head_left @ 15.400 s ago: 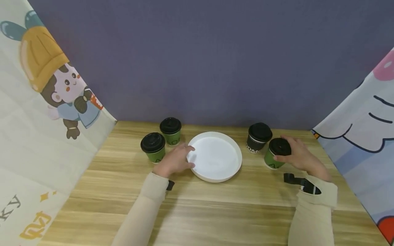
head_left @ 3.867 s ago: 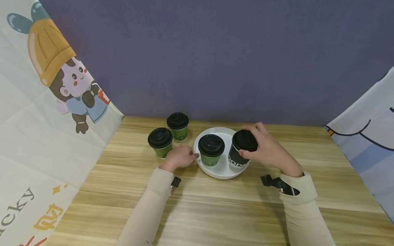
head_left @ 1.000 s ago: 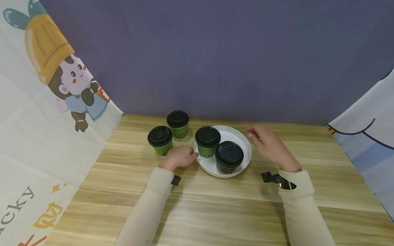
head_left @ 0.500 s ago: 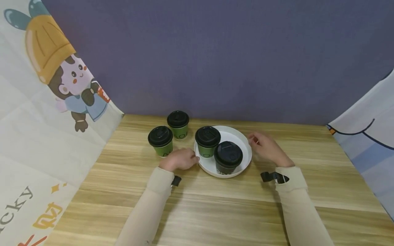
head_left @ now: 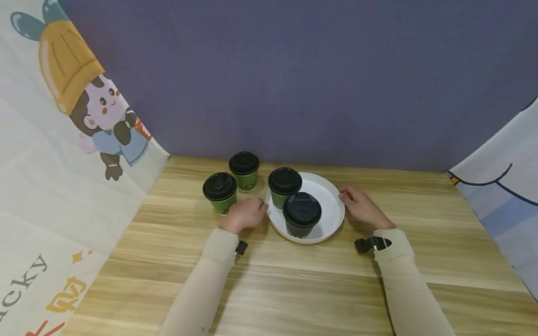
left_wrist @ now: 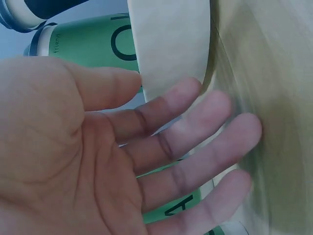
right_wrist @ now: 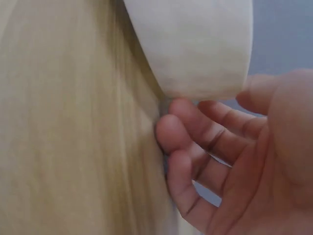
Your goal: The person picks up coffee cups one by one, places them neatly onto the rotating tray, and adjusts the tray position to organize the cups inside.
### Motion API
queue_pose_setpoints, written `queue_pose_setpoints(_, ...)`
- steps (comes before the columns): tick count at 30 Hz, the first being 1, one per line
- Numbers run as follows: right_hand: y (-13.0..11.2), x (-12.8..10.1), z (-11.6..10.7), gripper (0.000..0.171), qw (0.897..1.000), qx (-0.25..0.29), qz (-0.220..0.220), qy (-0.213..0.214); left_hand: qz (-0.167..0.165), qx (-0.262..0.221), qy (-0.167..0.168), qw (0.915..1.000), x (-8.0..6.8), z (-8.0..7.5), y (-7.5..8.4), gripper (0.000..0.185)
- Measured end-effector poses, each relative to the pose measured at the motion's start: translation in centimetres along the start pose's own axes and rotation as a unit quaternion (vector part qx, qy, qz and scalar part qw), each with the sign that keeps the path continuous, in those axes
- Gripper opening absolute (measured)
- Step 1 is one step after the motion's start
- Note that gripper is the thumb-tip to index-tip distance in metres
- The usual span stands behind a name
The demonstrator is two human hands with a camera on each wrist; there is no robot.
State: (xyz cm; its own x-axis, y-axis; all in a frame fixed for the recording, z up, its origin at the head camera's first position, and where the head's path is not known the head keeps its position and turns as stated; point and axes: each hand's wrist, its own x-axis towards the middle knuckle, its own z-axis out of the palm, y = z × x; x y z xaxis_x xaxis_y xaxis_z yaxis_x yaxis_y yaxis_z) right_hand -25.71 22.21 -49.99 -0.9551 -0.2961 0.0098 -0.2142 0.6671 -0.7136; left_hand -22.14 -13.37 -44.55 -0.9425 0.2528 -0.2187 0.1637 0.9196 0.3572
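Note:
A white round tray sits on the wooden table and carries a green cup with a black lid and a black cup. My left hand holds the tray's left rim; in the left wrist view the tray wall passes between thumb and fingers of that left hand, with a green cup behind. My right hand holds the right rim. The right wrist view shows the right hand with fingers curled under the tray's edge and the thumb above.
Two more green lidded cups stand on the table just left of the tray. A purple wall rises behind, and printed cloth panels close in both sides. Bare wooden tabletop lies in front.
My right hand has come down from above the table onto the tray's right rim. The black cup now sits further left on the tray. The left hand stays at the left rim.

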Motion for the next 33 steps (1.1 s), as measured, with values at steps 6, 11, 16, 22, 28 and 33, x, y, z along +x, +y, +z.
queue_pose_setpoints(6, 1.2, 0.4, -0.1, 0.039, 0.998, 0.049, 0.02, -0.016, -0.007, 0.003, 0.009, 0.9999, -0.3, -0.6, 0.5, 0.039)
queue_pose_setpoints(11, 1.6, 0.3, -0.4, 0.034, 0.995, 0.09, 0.024, -0.026, 0.007, 0.008, -0.004, 0.9999, -1.2, -1.7, 1.3, 0.043)
queue_pose_setpoints(16, 1.6, 0.2, -0.6, 0.033, 0.992, 0.113, 0.035, -0.034, 0.031, -0.029, 0.009, 0.999, -2.5, -3.3, 1.6, 0.043)
queue_pose_setpoints(22, 1.9, 0.2, -0.9, 0.039, 0.986, 0.154, 0.054, -0.038, 0.046, -0.09, 0.102, 0.9897, -4.0, -5.7, 1.1, 0.043)
queue_pose_setpoints(28, 2.0, 0.3, -1.1, 0.046, 0.984, 0.161, 0.06, -0.052, 0.071, -0.142, 0.256, 0.9534, -4.8, -7.4, 0.0, 0.023)
queue_pose_setpoints(33, 1.8, 0.6, -0.8, 0.045, 0.986, 0.153, 0.063, -0.031, 0.062, -0.14, 0.325, 0.9332, -4.7, -8.0, -0.9, 0.019)
